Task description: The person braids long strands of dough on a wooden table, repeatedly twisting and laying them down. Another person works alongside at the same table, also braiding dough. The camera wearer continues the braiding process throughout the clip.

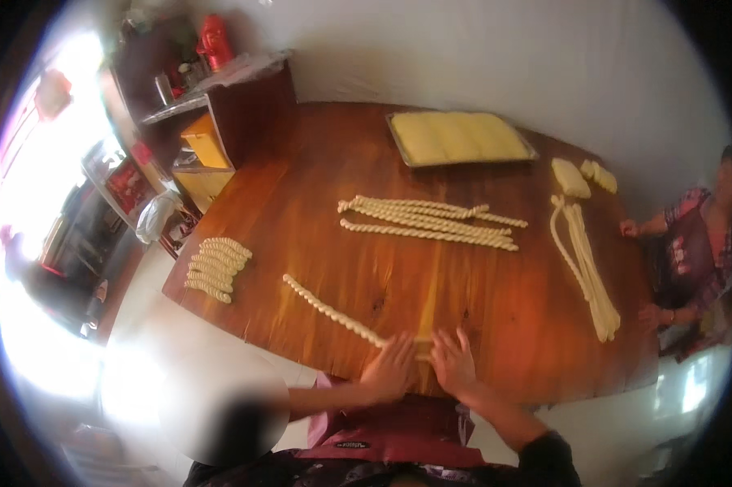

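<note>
My left hand (391, 367) lies flat on the wooden table near its front edge, its fingers over the right end of a twisted dough rope (332, 312) that slants up to the left. My right hand (455, 364) rests just to the right with its fingers spread on the table. A short stretch of dough (423, 349) shows between both hands; what lies under the fingers is hidden. Beyond my hands several long twisted dough ropes (427, 222) lie side by side. Short twisted dough pieces (216, 271) form a row at the table's left.
A metal tray of dough slabs (463, 139) stands at the back of the table (451, 286). Dough blocks (571, 178) and plain dough strands (588, 271) lie to the right. Another person (688, 249) is at the right edge. A shelf unit (256, 115) with a red flask stands back left.
</note>
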Tool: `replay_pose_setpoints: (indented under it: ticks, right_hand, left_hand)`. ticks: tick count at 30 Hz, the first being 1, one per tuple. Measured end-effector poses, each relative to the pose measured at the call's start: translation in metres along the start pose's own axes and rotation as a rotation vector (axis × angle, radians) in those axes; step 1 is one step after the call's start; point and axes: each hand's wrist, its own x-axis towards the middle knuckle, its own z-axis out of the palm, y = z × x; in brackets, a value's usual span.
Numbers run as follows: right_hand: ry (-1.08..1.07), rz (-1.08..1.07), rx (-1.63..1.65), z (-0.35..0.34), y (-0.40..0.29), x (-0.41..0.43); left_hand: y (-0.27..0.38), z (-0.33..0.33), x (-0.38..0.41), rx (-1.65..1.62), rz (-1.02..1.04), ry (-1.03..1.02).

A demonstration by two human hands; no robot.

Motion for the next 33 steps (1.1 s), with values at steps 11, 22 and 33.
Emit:
replay_pose_setpoints:
  ticks: [11,22,33]
  right_hand:
    - [-0.147,0.188,0.058,0.028,0.017,0.031]
    - [-0.070,0.453,0.155,0.039,0.033,0.046]
    - [-0.154,0.416,0.063,0.014,0.019,0.023]
  left_hand:
    - [-0.045,0.041,0.071,-0.264,-0.095,0.171]
    - [-0.043,0.031,0.079,-0.186,-0.378,0.184]
    - [-0.009,0.015,0.039,-0.119,-0.141,0.161]
